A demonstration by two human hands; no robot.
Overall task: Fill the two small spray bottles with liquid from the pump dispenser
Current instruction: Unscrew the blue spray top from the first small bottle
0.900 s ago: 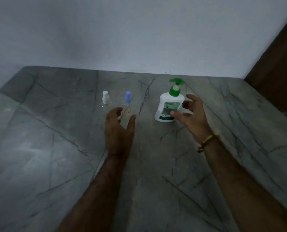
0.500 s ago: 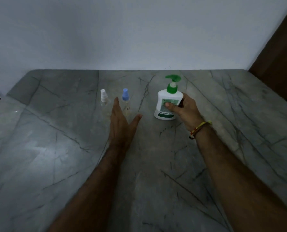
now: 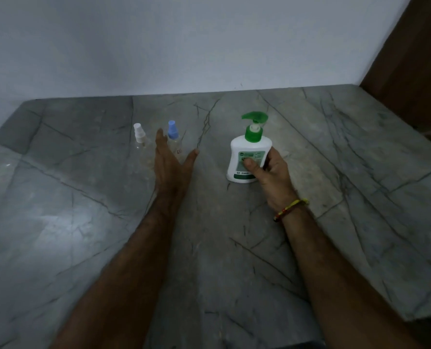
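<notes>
Now that our right hand [image 3: 267,172] has closed around the soap dispenser [image 3: 248,157] — a moment ago it only reached — we can lift it. Left of the dispenser stand the blue-capped bottle [image 3: 173,137] and the white-capped bottle [image 3: 140,137], both capped; our left hand [image 3: 170,167] hovers flat-fingered by the blue one, holding nothing.

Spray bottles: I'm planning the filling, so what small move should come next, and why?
Probably the left hand, open with fingers straight, should grip the blue-capped spray bottle just ahead of it. Both bottles are capped, and the right hand already grips the pump dispenser.
</notes>
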